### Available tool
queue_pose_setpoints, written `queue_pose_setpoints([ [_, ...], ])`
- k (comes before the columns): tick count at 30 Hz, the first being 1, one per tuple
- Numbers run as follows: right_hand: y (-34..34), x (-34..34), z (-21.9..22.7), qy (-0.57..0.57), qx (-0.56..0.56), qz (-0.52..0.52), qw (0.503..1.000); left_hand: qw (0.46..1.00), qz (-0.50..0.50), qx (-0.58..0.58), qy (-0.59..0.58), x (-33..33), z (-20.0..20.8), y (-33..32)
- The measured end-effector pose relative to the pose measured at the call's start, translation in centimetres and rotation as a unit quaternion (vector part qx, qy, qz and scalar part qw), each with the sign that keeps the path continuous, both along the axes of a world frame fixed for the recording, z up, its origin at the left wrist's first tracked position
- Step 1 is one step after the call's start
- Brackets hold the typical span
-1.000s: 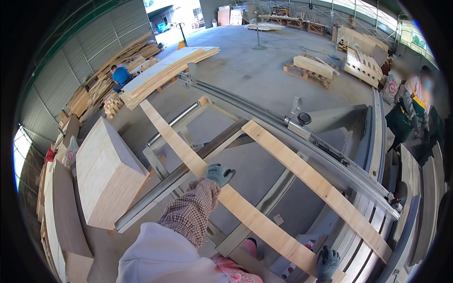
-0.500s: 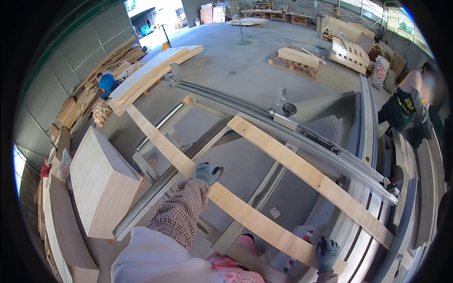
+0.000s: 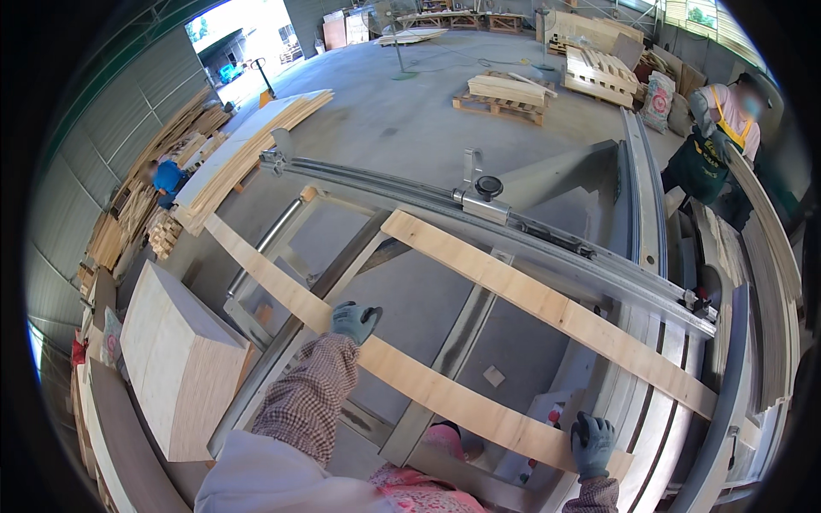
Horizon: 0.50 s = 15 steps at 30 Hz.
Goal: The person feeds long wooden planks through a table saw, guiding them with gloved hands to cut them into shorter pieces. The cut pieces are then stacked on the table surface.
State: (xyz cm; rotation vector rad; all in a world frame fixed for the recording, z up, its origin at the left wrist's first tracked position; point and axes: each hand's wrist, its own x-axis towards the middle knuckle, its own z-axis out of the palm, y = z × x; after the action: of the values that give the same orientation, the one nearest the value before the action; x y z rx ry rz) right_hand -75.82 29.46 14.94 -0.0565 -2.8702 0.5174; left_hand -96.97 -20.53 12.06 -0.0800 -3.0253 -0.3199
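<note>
A long, narrow plywood strip (image 3: 457, 415) lies slantwise across the metal frame of a sliding-table saw (image 3: 466, 342). My gloved left hand (image 3: 355, 322) is closed round its middle, thumb on the right side. Near the strip's right end, my gloved right hand (image 3: 592, 445) curls its fingers over it; the fingertips are partly hidden. Farther off, a second plywood strip (image 3: 547, 305) runs roughly parallel, apart from both hands, with its right end on the slotted metal table (image 3: 637, 410).
A rail with a black-knobbed stop (image 3: 487, 190) crosses beyond the strips. A thick panel stack (image 3: 184, 359) stands at left. A co-worker (image 3: 714, 154) at right is beside a long board (image 3: 765, 214). Another person (image 3: 167, 178) is near timber piles at far left.
My view has shifted, so most of the scene sits farther left. The co-worker at right has straightened up, and a long board now rises beside them. Both my hands stay on the near strip.
</note>
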Motion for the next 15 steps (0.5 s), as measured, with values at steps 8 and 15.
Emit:
queue_pose_setpoints([
  [8,0.08,-0.07,0.18,-0.008,-0.001,-0.001,1.0,0.999,0.004,-0.007,0.047,0.04,-0.95,-0.28],
  [15,-0.46,-0.05,0.17,0.005,0.002,0.005,1.0,1.0,0.017,-0.003,0.006,0.08,-0.74,-0.93],
])
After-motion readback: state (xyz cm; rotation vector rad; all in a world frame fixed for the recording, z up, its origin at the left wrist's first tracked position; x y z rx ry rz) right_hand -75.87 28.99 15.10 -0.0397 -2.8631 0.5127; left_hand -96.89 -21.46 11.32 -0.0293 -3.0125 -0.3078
